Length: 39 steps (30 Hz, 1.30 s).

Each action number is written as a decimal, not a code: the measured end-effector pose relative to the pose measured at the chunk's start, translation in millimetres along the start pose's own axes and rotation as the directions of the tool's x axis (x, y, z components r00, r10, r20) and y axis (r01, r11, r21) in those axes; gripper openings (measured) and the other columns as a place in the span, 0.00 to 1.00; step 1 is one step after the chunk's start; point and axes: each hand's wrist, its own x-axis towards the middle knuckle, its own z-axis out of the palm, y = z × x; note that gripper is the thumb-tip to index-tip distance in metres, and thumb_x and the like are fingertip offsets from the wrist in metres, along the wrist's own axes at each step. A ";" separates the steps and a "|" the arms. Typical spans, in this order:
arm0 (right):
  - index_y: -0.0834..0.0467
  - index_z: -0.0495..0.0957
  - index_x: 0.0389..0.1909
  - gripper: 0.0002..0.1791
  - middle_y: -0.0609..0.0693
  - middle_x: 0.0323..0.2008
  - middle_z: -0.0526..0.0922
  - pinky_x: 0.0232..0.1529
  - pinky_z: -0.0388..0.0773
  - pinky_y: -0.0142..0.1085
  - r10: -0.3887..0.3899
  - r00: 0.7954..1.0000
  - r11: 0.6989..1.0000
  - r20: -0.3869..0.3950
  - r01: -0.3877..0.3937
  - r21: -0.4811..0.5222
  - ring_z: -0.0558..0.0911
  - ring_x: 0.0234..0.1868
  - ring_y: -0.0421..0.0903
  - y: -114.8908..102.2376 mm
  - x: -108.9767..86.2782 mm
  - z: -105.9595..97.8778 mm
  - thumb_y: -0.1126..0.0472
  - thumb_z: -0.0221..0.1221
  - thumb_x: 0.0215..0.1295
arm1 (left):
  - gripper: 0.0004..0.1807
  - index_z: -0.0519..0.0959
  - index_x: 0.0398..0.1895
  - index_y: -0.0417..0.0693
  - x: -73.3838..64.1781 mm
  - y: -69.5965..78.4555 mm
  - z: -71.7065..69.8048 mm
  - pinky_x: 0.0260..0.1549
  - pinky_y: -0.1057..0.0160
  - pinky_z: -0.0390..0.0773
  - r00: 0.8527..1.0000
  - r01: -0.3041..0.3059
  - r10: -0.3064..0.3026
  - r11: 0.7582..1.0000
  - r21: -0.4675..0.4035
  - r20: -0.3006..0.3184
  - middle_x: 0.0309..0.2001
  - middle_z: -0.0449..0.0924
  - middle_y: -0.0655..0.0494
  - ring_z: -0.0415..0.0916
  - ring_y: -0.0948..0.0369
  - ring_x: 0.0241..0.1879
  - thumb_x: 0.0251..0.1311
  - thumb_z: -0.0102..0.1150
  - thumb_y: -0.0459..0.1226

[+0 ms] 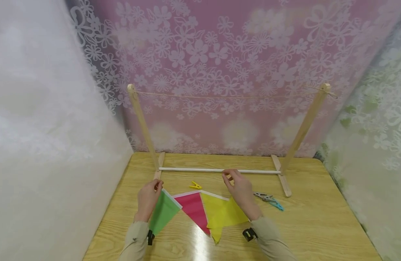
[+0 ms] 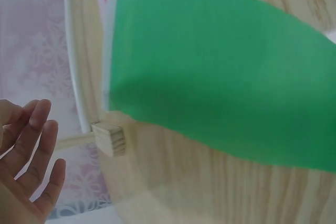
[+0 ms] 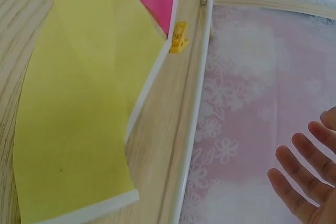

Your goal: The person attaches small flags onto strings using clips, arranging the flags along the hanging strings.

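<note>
Several triangular bunting flags with white top bands lie across the table. My left hand (image 1: 149,197) is by the upper corner of the green flag (image 1: 164,213), its fingers loosely bent. In the left wrist view a gap shows between these fingers and the flag. Right of the green one lie a pink flag (image 1: 194,210) and a yellow flag (image 1: 213,206), with another yellow flag (image 1: 234,214) overlapping it. Over the last flag and near the white rod (image 1: 194,169) is my right hand (image 1: 241,188). Its fingers are slightly bent and spread, holding nothing in the right wrist view (image 3: 310,171).
A yellow clothespin (image 1: 195,185) lies behind the pink flag. Grey clothespins (image 1: 265,197) and a blue clothespin (image 1: 277,205) lie to the right. Behind stand a left wooden post (image 1: 143,127) and a right wooden post (image 1: 305,128), with a thin string (image 1: 220,97) tied between their tops.
</note>
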 end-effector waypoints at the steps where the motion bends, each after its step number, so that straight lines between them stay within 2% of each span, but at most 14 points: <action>1: 0.53 0.85 0.46 0.09 0.49 0.39 0.86 0.22 0.79 0.34 -0.003 1.000 1.000 0.015 0.003 0.000 0.86 0.32 0.47 -1.2 0.6 3.3 0.55 0.65 0.70 | 0.07 0.87 0.36 0.44 -0.3 -2.1 1.8 0.19 0.60 0.79 1.000 0.014 -0.014 1.000 -0.001 0.013 0.26 0.86 0.56 0.81 0.59 0.26 0.68 0.64 0.37; 5: 0.52 0.84 0.47 0.09 0.49 0.41 0.86 0.20 0.75 0.30 -0.018 0.997 1.000 0.074 0.017 0.009 0.85 0.32 0.47 -6.5 2.5 18.1 0.55 0.65 0.70 | 0.06 0.87 0.38 0.44 -2.6 -9.5 8.6 0.22 0.60 0.81 0.994 0.079 -0.078 0.997 -0.005 0.079 0.31 0.87 0.53 0.83 0.58 0.28 0.69 0.63 0.36; 8: 0.52 0.83 0.48 0.10 0.49 0.40 0.85 0.20 0.74 0.29 -0.027 0.993 1.000 0.119 0.025 0.017 0.85 0.32 0.47 -11.6 3.8 29.7 0.55 0.67 0.68 | 0.05 0.86 0.40 0.43 -5.0 -13.8 12.5 0.24 0.59 0.83 0.990 0.096 -0.095 0.995 -0.002 0.109 0.35 0.87 0.51 0.84 0.57 0.31 0.67 0.65 0.35; 11: 0.53 0.83 0.48 0.12 0.50 0.40 0.85 0.17 0.71 0.28 -0.037 0.985 0.999 0.166 0.036 0.010 0.82 0.26 0.45 -15.7 5.3 42.8 0.55 0.67 0.67 | 0.05 0.86 0.42 0.43 -6.1 -16.3 14.6 0.24 0.58 0.84 0.991 0.081 -0.081 0.997 0.007 0.109 0.37 0.87 0.50 0.85 0.56 0.33 0.66 0.66 0.33; 14: 0.53 0.83 0.49 0.13 0.49 0.41 0.85 0.15 0.65 0.27 -0.046 0.978 0.999 0.204 0.050 -0.015 0.74 0.19 0.40 -18.8 6.8 55.6 0.54 0.68 0.67 | 0.07 0.85 0.43 0.40 -5.4 -16.4 14.6 0.24 0.56 0.84 0.993 0.049 -0.050 0.999 0.008 0.106 0.39 0.87 0.47 0.86 0.53 0.34 0.65 0.66 0.32; 18: 0.53 0.83 0.50 0.14 0.48 0.43 0.85 0.14 0.62 0.27 -0.057 0.964 0.998 0.258 0.066 -0.025 0.69 0.18 0.38 -22.4 6.5 70.1 0.53 0.68 0.67 | 0.09 0.84 0.46 0.36 -3.0 -14.3 12.8 0.30 0.51 0.86 0.991 0.024 -0.024 1.000 0.006 0.129 0.40 0.87 0.43 0.86 0.49 0.36 0.64 0.66 0.30; 21: 0.53 0.82 0.50 0.15 0.49 0.46 0.84 0.16 0.65 0.28 -0.048 0.951 0.998 0.305 0.060 -0.031 0.74 0.22 0.40 -24.0 6.1 80.5 0.53 0.68 0.67 | 0.11 0.83 0.48 0.34 -1.0 -15.3 13.2 0.37 0.48 0.86 0.987 0.011 -0.014 1.000 0.016 0.158 0.41 0.86 0.41 0.85 0.47 0.39 0.63 0.67 0.29; 24: 0.54 0.82 0.50 0.16 0.51 0.48 0.84 0.20 0.74 0.32 -0.030 0.937 0.998 0.347 0.045 -0.036 0.80 0.28 0.45 -25.4 7.5 89.1 0.53 0.69 0.66 | 0.13 0.83 0.47 0.33 1.6 -17.6 15.9 0.41 0.47 0.85 0.982 0.008 -0.012 1.000 0.022 0.190 0.41 0.86 0.40 0.84 0.45 0.40 0.60 0.69 0.28; 29: 0.57 0.82 0.51 0.17 0.53 0.48 0.84 0.29 0.83 0.40 -0.038 0.920 0.997 0.391 0.059 -0.041 0.85 0.38 0.50 -26.0 12.2 101.1 0.54 0.69 0.65 | 0.15 0.82 0.45 0.32 6.3 -19.2 20.3 0.40 0.47 0.84 0.971 0.009 -0.016 1.000 0.029 0.237 0.37 0.85 0.42 0.83 0.46 0.38 0.55 0.73 0.29; 34: 0.58 0.82 0.52 0.18 0.55 0.48 0.83 0.34 0.85 0.44 -0.026 0.895 0.997 0.445 0.058 -0.057 0.85 0.40 0.50 -28.8 18.7 112.4 0.54 0.69 0.66 | 0.16 0.83 0.45 0.34 8.8 -22.4 24.6 0.41 0.49 0.84 0.964 0.028 -0.037 0.999 0.037 0.265 0.37 0.83 0.45 0.81 0.48 0.38 0.54 0.75 0.30; 39: 0.57 0.81 0.54 0.21 0.54 0.47 0.82 0.37 0.85 0.44 0.015 0.850 0.992 0.527 0.053 -0.114 0.84 0.42 0.50 -33.6 23.5 122.3 0.49 0.67 0.67 | 0.17 0.83 0.44 0.34 9.8 -22.9 24.4 0.39 0.50 0.84 0.961 0.036 -0.040 0.999 0.021 0.274 0.36 0.81 0.46 0.80 0.50 0.37 0.51 0.77 0.31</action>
